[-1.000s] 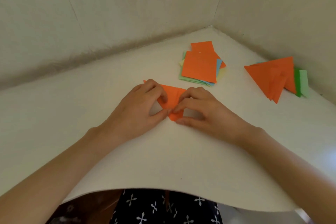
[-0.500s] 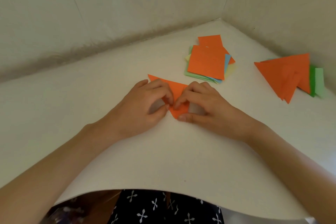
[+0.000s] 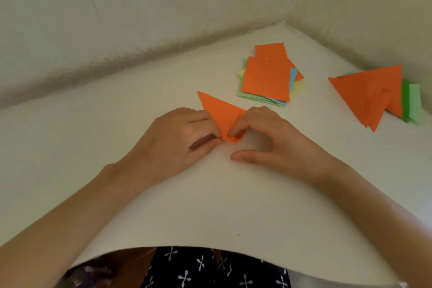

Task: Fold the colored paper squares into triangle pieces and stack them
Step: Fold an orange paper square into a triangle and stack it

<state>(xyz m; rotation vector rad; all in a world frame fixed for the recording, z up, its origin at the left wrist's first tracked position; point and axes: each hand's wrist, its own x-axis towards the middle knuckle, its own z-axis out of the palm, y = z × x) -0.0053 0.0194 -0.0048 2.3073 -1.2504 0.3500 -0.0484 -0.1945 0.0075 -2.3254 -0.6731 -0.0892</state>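
an orange triangle (image 3: pixel 221 113) of folded paper lies flat on a white sheet (image 3: pixel 210 206), near the middle of the view, one sharp point aimed away to the far left and its lowest corner towards the person. both hands meet at that lowest corner. the left hand (image 3: pixel 180 138) comes in from the left with fingers curled, thumb and forefinger pinching the paper's lower tip. the right hand (image 3: pixel 268 138) comes in from the right with bent fingers, their tips pressed down on the triangle's right edge, while its thumb lies straight on the white sheet, apart from the paper.

beyond the right hand, a little further back, sits a loose pile of paper squares (image 3: pixel 266 77), orange on top with green, yellow and blue edges peeking out below. well to the right of that, close to the right wall, rests a stack of folded triangles (image 3: pixel 369 96), orange above green, their points fanned forwards.

the sheet runs back to where two pale walls (image 3: pixel 163 7) meet in a corner at the far right. a wide stretch of white lies left of the left hand, and another between the hands and the near edge. that near edge curves downwards, and below it shows dark fabric (image 3: pixel 210 271) with small white crosses.
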